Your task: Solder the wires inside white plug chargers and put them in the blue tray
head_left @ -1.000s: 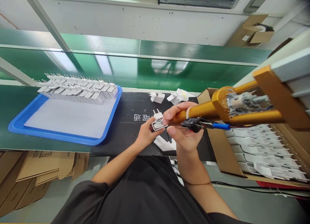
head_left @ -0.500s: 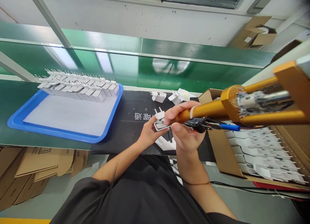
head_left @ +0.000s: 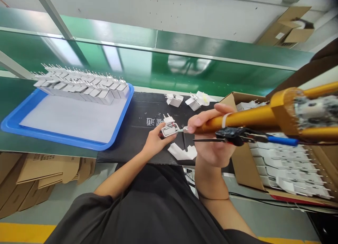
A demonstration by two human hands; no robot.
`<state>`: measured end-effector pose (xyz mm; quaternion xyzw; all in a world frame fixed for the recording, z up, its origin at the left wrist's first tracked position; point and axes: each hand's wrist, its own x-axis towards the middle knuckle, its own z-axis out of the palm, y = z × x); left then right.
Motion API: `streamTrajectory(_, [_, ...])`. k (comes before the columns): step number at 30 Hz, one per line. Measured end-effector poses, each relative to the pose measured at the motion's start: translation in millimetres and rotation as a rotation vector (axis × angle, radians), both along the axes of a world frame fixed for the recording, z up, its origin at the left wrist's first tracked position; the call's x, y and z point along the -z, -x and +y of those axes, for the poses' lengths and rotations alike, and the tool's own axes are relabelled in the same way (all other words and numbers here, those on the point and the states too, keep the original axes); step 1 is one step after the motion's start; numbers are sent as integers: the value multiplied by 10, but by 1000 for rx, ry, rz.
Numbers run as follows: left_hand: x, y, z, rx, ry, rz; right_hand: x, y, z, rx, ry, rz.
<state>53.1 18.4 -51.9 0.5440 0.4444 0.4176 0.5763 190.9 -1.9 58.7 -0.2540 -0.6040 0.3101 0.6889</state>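
My left hand (head_left: 153, 141) is closed around a small white plug housing (head_left: 169, 129), its open side turned up and its two pins pointing away from me. My right hand (head_left: 211, 138) grips a gold-coloured dispensing gun (head_left: 253, 119) by its barrel, and the gun's metal tip touches the open housing. A black clip with a blue wire (head_left: 282, 141) hangs under the barrel. A white scrap (head_left: 182, 152) lies on the black mat (head_left: 142, 138) just below both hands.
A blue tray (head_left: 66, 124) at the left carries rows of white plug housings (head_left: 81, 85) along its far side. Two loose housings (head_left: 185, 100) lie at the mat's far edge. A cardboard box (head_left: 280, 166) of housings stands at the right. A green conveyor belt (head_left: 158, 71) runs behind.
The view has tilted, shifting the scene. My right hand has drawn back to the right along the gun, and the tip now reaches the housing from further off. My left hand keeps the housing.
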Motion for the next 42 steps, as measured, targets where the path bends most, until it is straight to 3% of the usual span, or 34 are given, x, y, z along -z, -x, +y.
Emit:
streamTrajectory(6, [-15, 244, -50, -14, -38, 72, 74, -156, 167, 56, -83, 70])
streamTrajectory(9, [-109, 339, -86, -17, -48, 44, 136, -279, 244, 102, -98, 47])
streamTrajectory(18, [-513, 526, -262, 35, -84, -37, 323, -637, 460, 414, -110, -33])
streamTrajectory(26, [-600, 563, -300, 71, -40, -64, 534, -919, 588, 584, -15, -151])
streamTrajectory(32, [-627, 564, -306, 98, 87, -163, 566, -980, 655, 567, -38, -144])
streamTrajectory(42, [-654, 555, -287, 100, 166, -136, 521, -926, 653, 534, -88, -103])
